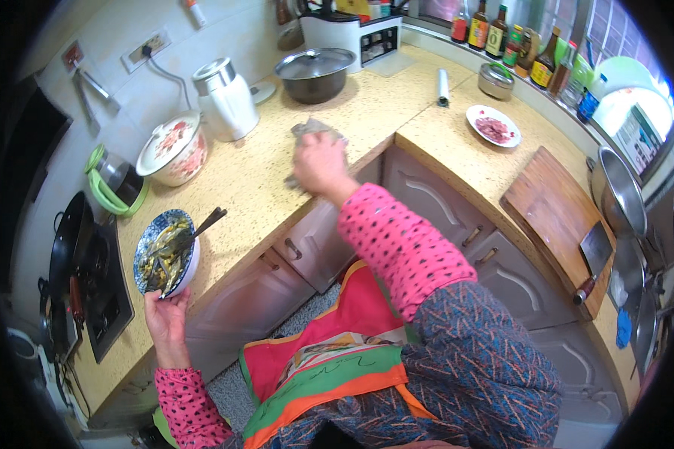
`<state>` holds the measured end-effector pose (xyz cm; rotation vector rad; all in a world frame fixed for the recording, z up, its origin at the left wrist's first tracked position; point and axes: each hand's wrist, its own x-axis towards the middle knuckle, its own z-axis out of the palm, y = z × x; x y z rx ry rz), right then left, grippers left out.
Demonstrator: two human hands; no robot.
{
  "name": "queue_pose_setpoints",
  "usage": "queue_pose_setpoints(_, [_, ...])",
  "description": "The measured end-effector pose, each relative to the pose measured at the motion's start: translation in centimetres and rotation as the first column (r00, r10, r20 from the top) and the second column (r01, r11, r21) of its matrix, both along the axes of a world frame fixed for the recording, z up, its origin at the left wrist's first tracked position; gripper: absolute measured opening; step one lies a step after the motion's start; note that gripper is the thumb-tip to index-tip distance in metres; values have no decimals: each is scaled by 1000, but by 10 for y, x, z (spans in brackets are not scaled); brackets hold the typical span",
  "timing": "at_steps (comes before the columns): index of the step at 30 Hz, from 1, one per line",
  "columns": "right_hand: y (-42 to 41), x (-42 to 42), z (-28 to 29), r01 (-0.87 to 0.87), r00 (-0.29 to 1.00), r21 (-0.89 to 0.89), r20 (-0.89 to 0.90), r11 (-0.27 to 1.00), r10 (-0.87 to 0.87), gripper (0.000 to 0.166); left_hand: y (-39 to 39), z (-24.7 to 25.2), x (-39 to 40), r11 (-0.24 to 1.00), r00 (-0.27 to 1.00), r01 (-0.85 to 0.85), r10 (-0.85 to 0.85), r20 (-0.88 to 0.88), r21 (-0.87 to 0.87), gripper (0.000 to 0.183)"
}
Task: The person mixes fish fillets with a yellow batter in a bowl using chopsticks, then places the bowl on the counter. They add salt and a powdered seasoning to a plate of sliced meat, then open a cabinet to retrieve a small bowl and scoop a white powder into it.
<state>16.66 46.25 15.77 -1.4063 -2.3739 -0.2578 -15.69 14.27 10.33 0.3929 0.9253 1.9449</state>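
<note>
My left hand [168, 322] grips the near rim of a blue-and-white patterned bowl [188, 275], which tilts towards me. In the bowl lies cooked food [163, 255] with yellow and dark green pieces, and a dark-handled spoon [208, 221] rests in it, its handle pointing to the right. My right hand [321, 163] presses a grey cloth [310, 128] onto the speckled yellow countertop [247, 185], close to the counter's front edge. Most of the cloth is hidden under the hand.
A black wok [70, 241] stands on the stove at left. Behind are a green-handled glass kettle [118, 185], a floral lidded pot [174, 151], a white jug [227, 106] and a dark lidded pot [314, 78]. At right are a plate of raw meat [493, 128], a cutting board [556, 213] and a cleaver [596, 250].
</note>
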Motion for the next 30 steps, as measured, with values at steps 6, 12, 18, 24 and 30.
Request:
queue_pose_setpoints(6, [-34, -6, -18, -344, 918, 97, -176, 934, 356, 21, 16, 9, -4, 998, 1000, 8, -6, 20, -65, 51])
queue_pose_setpoints(12, [27, 33, -9, -235, 967, 16, -96, 972, 235, 25, 15, 19, -15, 991, 997, 48, -56, -60, -123, 49])
queue_pose_setpoints(18, [55, 69, -7, -71, 988, 136, -129, 988, 89, 32, 16, 32, -31, 959, 981, 19, -73, -180, -283, 40])
queue_pose_setpoints(24, [58, 58, -25, -46, 969, 77, -240, 996, 64, 40, 6, 47, -20, 943, 975, -53, -23, -223, -327, 29])
queue_pose_setpoints(30, [63, 65, -25, -44, 981, 93, -183, 995, 61, 40, 5, 33, -25, 944, 964, -24, -65, -257, -329, 28])
